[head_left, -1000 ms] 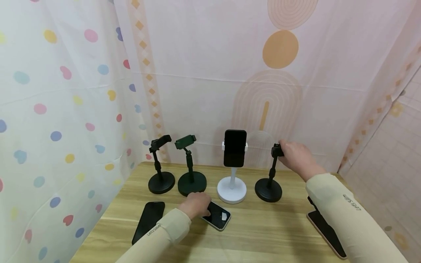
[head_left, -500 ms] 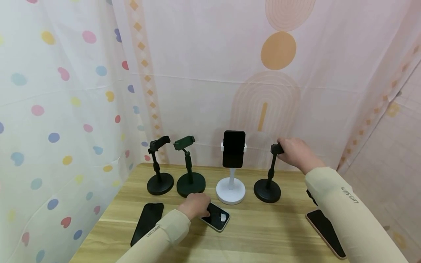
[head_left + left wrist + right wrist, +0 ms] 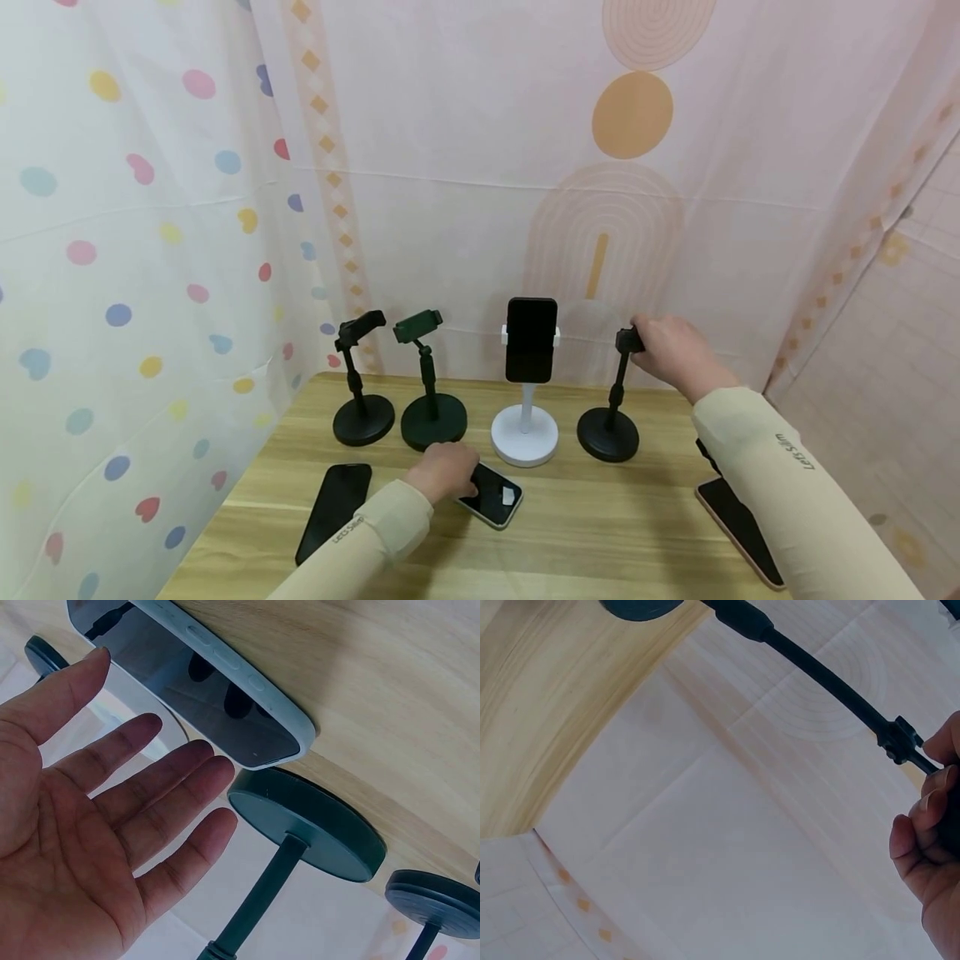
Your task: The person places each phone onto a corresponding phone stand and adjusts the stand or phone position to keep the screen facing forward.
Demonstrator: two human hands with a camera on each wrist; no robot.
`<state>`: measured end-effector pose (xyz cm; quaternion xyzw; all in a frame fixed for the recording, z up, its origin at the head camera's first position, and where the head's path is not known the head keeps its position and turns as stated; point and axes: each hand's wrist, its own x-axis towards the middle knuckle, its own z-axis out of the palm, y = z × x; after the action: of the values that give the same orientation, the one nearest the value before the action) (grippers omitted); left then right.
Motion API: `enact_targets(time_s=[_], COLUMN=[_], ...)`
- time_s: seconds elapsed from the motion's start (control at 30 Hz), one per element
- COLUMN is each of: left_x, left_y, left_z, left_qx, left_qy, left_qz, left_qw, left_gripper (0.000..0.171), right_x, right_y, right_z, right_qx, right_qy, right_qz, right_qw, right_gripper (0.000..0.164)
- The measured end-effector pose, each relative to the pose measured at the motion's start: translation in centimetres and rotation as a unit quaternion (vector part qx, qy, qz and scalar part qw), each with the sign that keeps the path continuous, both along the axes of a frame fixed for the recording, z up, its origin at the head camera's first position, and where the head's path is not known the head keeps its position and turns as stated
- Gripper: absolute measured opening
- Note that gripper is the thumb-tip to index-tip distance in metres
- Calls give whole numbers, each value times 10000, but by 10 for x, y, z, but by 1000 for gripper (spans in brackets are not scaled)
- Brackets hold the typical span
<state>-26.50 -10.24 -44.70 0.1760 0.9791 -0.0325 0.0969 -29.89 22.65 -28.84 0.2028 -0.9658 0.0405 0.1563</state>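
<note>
Head: right grip (image 3: 678, 357) holds black stand (image 3: 609, 433) right of white stand (image 3: 525, 437), left grip (image 3: 446, 471) relaxed; I judge tugging risks toppling.

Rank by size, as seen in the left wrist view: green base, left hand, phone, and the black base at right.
1. Left hand, nearest the camera
2. Phone, cut off by the frame
3. Green base
4. Black base, also cut off, so less sure

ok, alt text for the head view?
A person's right-hand grip holds the top of a black phone stand on a wood-grain table. The left-hand grip is at one end of a phone lying flat; between them, a white stand holds another phone upright.
</note>
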Motion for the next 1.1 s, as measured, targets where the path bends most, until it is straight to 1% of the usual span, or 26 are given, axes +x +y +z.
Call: enact_targets(time_s=[0.3, 0.43, 0.63, 0.73, 0.9, 1.1], left_x=[0, -1, 0, 1, 2, 4], left_y=[-2, -2, -2, -3, -3, -3], left_z=[-2, -2, -2, -1, 1, 1], left_qx=[-8, -17, 19, 16, 4, 19], left_qy=[-33, -42, -32, 1, 50, 144], left_qz=[35, 65, 45, -4, -37, -79], left_qw=[10000, 10000, 10000, 10000, 10000, 9999], left_gripper=[24, 23, 24, 25, 25, 25], right_x=[1, 2, 2, 2, 1, 5], right_y=[-5, -6, -4, -2, -2, 0], right_z=[-5, -8, -15, -18, -18, -16], right_qx=[-5, -32, 5, 55, 42, 3], right_qy=[71, 222, 494, 533, 473, 303], right_qz=[-99, -88, -3, -22, -30, -149], right_qw=[9999, 9997, 9988, 9986, 9989, 9994], right_gripper=[27, 30, 28, 28, 28, 41])
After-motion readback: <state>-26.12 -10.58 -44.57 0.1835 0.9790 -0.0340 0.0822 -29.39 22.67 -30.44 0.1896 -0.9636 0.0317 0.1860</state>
